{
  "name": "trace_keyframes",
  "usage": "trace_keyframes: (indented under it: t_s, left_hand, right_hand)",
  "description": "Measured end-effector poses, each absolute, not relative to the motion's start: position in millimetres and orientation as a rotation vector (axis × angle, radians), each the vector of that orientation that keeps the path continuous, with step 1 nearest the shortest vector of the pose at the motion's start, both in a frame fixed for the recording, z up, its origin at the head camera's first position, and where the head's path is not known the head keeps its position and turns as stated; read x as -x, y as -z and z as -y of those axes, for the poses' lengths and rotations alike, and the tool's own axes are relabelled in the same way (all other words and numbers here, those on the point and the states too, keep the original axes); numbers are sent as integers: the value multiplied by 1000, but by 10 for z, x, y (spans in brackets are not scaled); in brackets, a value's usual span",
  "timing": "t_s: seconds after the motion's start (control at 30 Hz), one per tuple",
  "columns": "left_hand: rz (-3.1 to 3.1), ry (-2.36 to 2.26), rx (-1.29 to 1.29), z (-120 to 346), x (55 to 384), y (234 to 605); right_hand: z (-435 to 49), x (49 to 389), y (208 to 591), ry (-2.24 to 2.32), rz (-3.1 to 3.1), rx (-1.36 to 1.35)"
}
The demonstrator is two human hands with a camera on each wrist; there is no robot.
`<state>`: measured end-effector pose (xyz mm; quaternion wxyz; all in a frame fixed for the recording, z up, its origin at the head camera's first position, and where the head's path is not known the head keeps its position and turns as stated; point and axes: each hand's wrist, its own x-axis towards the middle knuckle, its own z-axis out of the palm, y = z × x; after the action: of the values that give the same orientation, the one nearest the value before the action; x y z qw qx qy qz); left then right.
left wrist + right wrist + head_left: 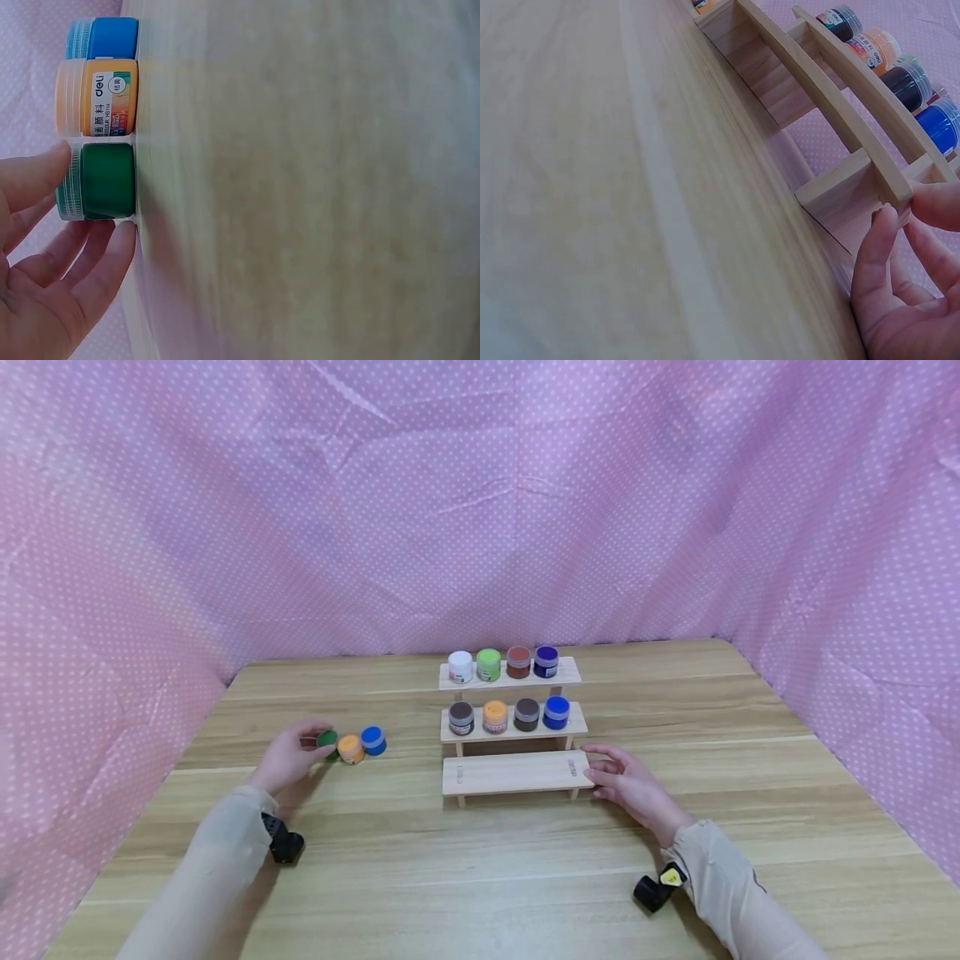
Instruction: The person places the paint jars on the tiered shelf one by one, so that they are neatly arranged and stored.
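In the head view my left hand point(291, 757) is at the left of the table, with its thumb and fingers around a dark green paint jar point(109, 181). The left wrist view shows the thumb at the jar's clear lid and the fingertips on the opposite side, low by the tabletop. Beside this jar stand an orange paint jar point(350, 748) and a blue paint jar point(373, 741). My right hand point(628, 785) pinches the right end of the lowest tier of a wooden stepped rack point(517, 774). No jars sit on that tier.
Several paint jars line the rack's middle tier point(574, 727), among them an orange jar point(495, 716). The top tier point(573, 671) holds a row including a white jar point(461, 667). A pink dotted cloth point(480, 527) hangs behind the wooden table point(480, 877).
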<state>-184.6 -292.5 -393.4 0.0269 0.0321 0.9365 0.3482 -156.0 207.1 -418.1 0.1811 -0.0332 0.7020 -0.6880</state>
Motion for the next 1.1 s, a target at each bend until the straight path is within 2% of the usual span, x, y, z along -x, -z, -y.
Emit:
trace_keyframes:
  t_s: [0.8,1.1]
  left_hand:
    - [-2870,-1189,30,2977,1763,4006]
    - [-2774,-1286,109,2982,1727,3926]
  right_hand:
    - [-2062,1562,4207,1916,-1987,62]
    - [-2051,1600,4165,1866,-2040,68]
